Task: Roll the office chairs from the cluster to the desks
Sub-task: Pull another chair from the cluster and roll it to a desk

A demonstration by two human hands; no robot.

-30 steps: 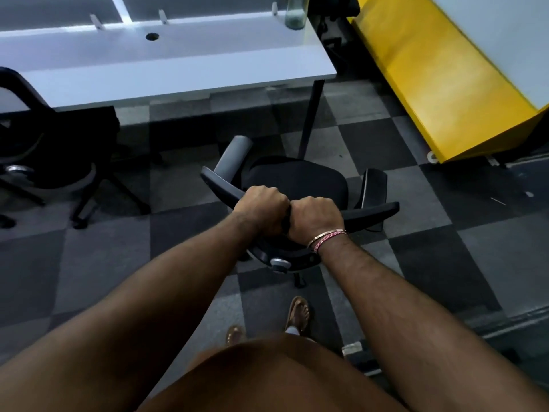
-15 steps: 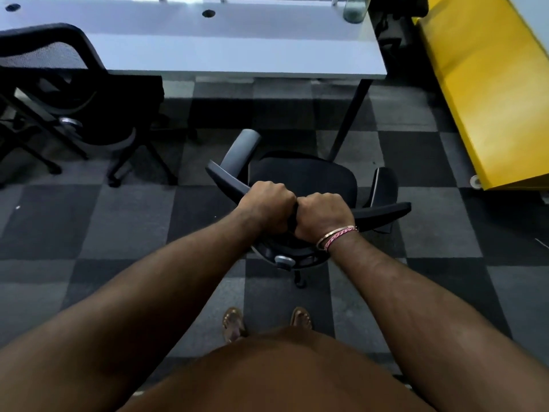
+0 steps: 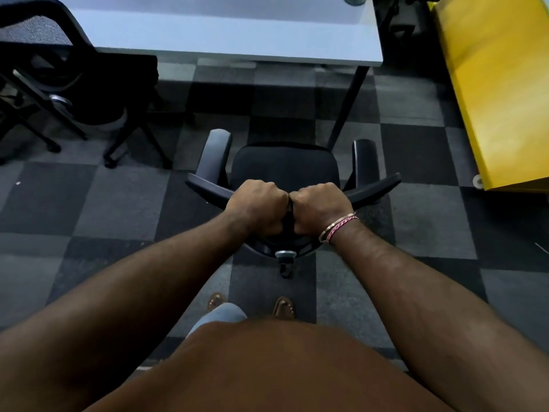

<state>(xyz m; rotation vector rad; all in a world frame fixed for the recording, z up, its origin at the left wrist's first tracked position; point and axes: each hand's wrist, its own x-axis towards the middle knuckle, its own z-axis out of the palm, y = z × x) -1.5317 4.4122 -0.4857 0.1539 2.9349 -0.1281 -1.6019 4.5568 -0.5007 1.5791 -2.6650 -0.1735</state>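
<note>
Left hand (image 3: 258, 208) and right hand (image 3: 319, 208) both grip the top rail of the office chair's (image 3: 285, 171) backrest, knuckles touching at its centre. Chair position: near side of the white desk (image 3: 225, 34), facing it, just left of the desk leg. Expect moderate weight and easy rolling on casters; carpet tiles add drag. Hold the rigid rail.

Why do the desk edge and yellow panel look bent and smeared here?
Head view: the wide-angle lens bows the desk edge; the yellow panel at the rim looks soft, seemingly motion-blurred; light is dim, and both hands gripping the chair look sharp.
</note>
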